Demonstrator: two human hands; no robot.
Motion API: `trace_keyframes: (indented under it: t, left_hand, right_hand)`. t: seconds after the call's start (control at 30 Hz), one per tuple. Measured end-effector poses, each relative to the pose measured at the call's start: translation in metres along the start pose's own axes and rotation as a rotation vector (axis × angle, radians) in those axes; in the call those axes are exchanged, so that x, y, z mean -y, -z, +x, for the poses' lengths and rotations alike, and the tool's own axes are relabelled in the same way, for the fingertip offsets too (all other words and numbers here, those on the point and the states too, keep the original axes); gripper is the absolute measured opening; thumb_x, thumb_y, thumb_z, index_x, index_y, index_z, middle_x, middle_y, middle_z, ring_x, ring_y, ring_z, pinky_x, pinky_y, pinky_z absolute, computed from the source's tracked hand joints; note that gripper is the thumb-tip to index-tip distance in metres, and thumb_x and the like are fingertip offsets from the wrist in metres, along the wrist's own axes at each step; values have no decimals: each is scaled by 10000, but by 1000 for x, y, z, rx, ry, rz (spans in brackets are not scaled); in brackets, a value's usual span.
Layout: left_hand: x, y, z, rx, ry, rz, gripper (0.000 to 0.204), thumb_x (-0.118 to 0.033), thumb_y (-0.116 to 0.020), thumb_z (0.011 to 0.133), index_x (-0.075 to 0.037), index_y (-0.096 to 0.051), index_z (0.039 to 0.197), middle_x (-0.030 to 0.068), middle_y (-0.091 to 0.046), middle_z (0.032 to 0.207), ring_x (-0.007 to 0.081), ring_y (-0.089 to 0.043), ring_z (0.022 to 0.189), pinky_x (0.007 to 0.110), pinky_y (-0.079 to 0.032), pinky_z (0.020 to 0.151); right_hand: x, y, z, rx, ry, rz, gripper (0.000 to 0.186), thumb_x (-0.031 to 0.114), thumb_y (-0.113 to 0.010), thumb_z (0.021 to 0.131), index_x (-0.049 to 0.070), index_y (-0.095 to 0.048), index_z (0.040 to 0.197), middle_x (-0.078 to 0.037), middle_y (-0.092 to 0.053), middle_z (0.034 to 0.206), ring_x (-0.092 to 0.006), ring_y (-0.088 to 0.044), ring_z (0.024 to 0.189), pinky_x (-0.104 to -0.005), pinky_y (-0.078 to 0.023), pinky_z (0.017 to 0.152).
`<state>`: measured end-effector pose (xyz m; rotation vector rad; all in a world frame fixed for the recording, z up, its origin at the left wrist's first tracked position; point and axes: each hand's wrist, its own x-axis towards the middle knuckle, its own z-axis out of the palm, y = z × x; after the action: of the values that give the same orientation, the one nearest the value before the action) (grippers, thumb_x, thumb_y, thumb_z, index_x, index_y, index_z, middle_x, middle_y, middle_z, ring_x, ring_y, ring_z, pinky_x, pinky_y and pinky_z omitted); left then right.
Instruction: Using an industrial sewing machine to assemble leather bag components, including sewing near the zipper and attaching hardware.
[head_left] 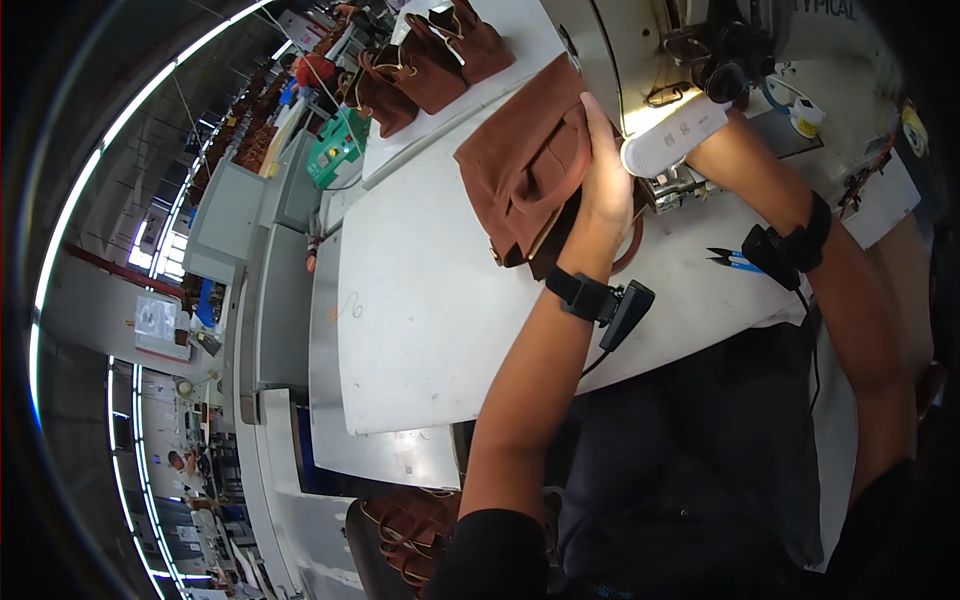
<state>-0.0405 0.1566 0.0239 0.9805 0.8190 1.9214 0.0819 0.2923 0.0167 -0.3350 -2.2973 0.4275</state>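
A brown handbag lies tilted on the white worktop, pressed up against the sewing machine. Its strap handle loops over the near side, and another loop of handle shows beside my left wrist. My left hand grips the bag's right side, one digit stretched along it and the other fingers out of sight. My right hand reaches in beside the machine's needle area. A white oblong lamp-like piece covers most of it, so its fingers are hidden.
More brown handbags stand along the far side of the worktop. Blue-handled snips lie near my right wrist. A green box sits beyond the left edge. Below, a dark container holds brown bags.
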Motion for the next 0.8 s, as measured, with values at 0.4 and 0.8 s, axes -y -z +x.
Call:
trace_keyframes:
  t: [0.4,0.8]
  left_hand:
    - [8,14,-17,-116,-87,164,451,-254,-471,1136,5,-468,1506,149,-597,1470,267,-577,1354,415,-420,1200]
    - [7,-2,-48,-184,14,83,590,-484,-336,1163,-65,-441,1565,92,-536,1565,237,-524,1406,398,-381,1200]
  right_hand:
    - [3,-4,-6,7,59,31,167,70,-606,878,-16,-729,951,-276,-734,931,-435,-729,911,-522,-586,785]
    - [34,39,-12,218,42,146,219,147,-571,922,2,-726,976,-234,-728,965,-437,-696,896,-512,-557,819]
